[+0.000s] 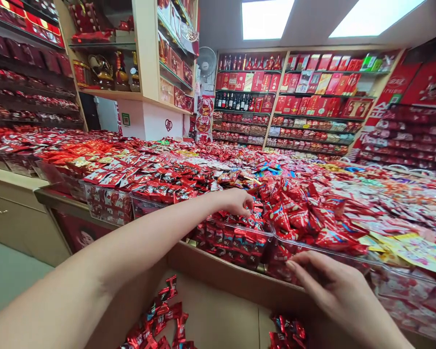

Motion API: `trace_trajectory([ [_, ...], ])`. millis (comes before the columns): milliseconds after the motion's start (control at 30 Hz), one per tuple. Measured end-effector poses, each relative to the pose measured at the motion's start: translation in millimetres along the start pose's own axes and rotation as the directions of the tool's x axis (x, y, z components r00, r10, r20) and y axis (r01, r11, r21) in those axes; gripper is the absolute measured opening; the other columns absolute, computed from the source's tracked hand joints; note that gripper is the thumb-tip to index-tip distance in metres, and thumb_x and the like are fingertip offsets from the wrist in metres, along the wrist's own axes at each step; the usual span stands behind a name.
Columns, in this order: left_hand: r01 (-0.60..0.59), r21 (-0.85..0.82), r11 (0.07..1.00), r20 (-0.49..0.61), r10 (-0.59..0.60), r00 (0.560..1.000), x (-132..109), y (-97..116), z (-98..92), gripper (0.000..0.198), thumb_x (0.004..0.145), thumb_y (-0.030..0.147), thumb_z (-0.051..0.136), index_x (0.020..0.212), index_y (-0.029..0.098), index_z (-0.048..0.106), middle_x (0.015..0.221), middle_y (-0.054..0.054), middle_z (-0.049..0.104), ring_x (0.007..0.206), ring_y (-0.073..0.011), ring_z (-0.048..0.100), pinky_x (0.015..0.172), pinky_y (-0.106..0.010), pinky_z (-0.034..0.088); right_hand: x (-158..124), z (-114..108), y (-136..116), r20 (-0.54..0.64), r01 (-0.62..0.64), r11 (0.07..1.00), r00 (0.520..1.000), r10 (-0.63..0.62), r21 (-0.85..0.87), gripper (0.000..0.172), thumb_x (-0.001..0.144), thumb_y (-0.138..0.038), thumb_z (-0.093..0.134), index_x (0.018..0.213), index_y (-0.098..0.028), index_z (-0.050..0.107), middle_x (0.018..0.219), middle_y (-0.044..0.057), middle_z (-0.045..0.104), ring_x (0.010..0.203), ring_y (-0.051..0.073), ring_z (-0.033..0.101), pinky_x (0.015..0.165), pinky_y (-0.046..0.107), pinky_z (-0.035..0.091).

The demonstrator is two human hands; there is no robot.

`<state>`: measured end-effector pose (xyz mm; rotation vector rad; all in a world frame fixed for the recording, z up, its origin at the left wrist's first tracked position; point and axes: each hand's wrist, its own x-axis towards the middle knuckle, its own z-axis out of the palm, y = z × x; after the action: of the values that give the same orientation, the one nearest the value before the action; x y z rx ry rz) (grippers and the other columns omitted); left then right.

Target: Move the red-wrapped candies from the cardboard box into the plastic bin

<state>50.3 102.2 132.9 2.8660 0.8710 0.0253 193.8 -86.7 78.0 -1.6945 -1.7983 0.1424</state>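
My left hand (237,201) is over a clear bin (236,242) heaped with small red wrapped candies, its fingers curled down at the candies; what they hold, if anything, is hidden. At the right, my right hand (327,278) is above the box's far edge, in front of the bin of larger red packets (301,213). Its thumb and forefinger are apart, and nothing shows between them. Below both hands an open cardboard box (218,310) holds red candies (160,320) at its left and a smaller pile (287,332) at its right.
Bins of red packets (109,169) stretch left; yellow packets (414,249) and pale ones lie to the right. Shelves (288,92) with boxes and bottles stand at the back, near a white fan (206,62). A wooden cabinet (18,208) is at the left.
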Motion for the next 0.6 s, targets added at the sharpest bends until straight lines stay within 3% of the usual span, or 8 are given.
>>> trace_trajectory([
  [167,-0.080,0.100,0.992,0.185,0.061,0.981,-7,-2,-7.7,0.048,0.054,0.039,0.064,0.097,0.019,0.054,0.097,-0.004,0.056,0.080,-0.0165,0.052,0.058,-0.020,0.037,-17,24,26,0.026,-0.010,0.997,1.000,0.009,0.075,0.020,0.077,-0.034,0.043,0.070,-0.022,0.057,0.065,-0.001,0.062,0.059,0.013,0.056,0.056,0.020,0.042],
  [267,-0.082,0.181,0.980,0.214,0.042,0.976,-3,-4,-3.2,0.059,0.049,0.041,0.066,0.100,0.018,0.050,0.098,-0.006,0.055,0.081,-0.0187,0.051,0.057,-0.022,0.036,-20,42,40,0.073,0.023,0.994,0.997,-0.031,0.111,0.022,0.077,-0.036,0.042,0.069,-0.021,0.057,0.061,-0.001,0.061,0.056,0.013,0.055,0.053,0.020,0.042],
  [467,-0.116,0.231,0.966,0.186,0.073,0.980,3,-6,-2.8,0.041,0.057,0.039,0.062,0.092,0.019,0.053,0.094,-0.004,0.055,0.081,-0.0165,0.050,0.063,-0.022,0.037,-30,62,52,0.212,0.021,0.990,0.976,-0.051,0.140,0.025,0.079,-0.035,0.038,0.069,-0.020,0.055,0.062,0.000,0.059,0.057,0.013,0.052,0.055,0.021,0.040],
  [600,-0.115,0.177,0.977,0.250,0.068,0.966,3,-5,-4.5,0.056,0.051,0.047,0.064,0.097,0.018,0.049,0.099,-0.005,0.053,0.082,-0.0174,0.050,0.062,-0.022,0.038,-35,71,52,0.284,0.005,0.995,0.958,-0.033,0.097,0.026,0.079,-0.035,0.037,0.066,-0.019,0.054,0.057,-0.001,0.056,0.053,0.012,0.049,0.050,0.021,0.037],
])
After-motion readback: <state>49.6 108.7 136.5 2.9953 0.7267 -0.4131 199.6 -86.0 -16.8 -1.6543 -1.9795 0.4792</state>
